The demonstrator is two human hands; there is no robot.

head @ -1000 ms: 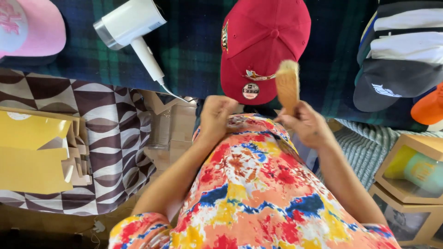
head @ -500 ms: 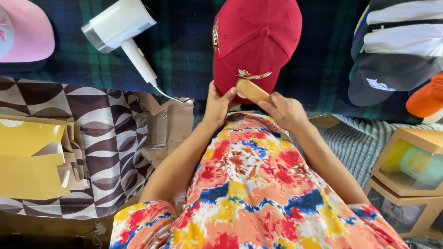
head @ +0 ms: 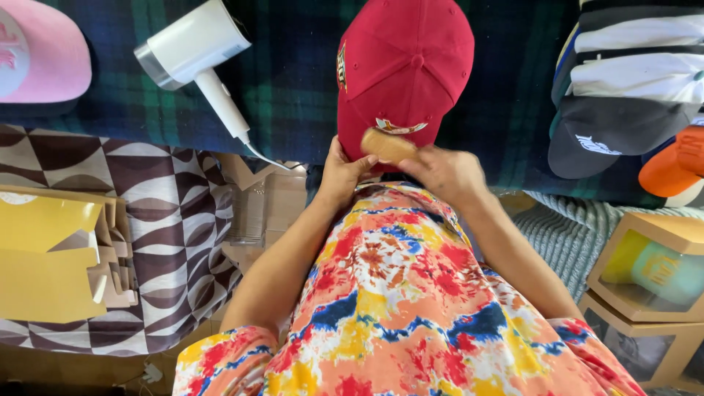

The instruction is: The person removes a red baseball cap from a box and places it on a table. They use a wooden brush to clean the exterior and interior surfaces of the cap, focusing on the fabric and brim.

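Note:
A red baseball cap [head: 407, 70] lies on a dark green-and-blue plaid cloth [head: 293, 81], its brim toward me. My left hand [head: 343, 172] grips the brim's left edge. My right hand [head: 444, 170] holds a small tan wooden brush [head: 387, 144] flat against the brim. Both forearms reach out over my colourful floral shirt, which hides the table's near edge.
A white hair dryer [head: 192, 55] lies left of the cap, a pink cap [head: 40, 51] at far left. Stacked caps [head: 631, 81] and an orange cap [head: 675, 161] sit at right. Yellow cardboard pieces [head: 48, 257] rest on patterned fabric; windowed boxes [head: 649, 279] stand lower right.
The brush, held upright off the cap a second ago, has come down flat onto the brim. My left hand stays on the brim's edge.

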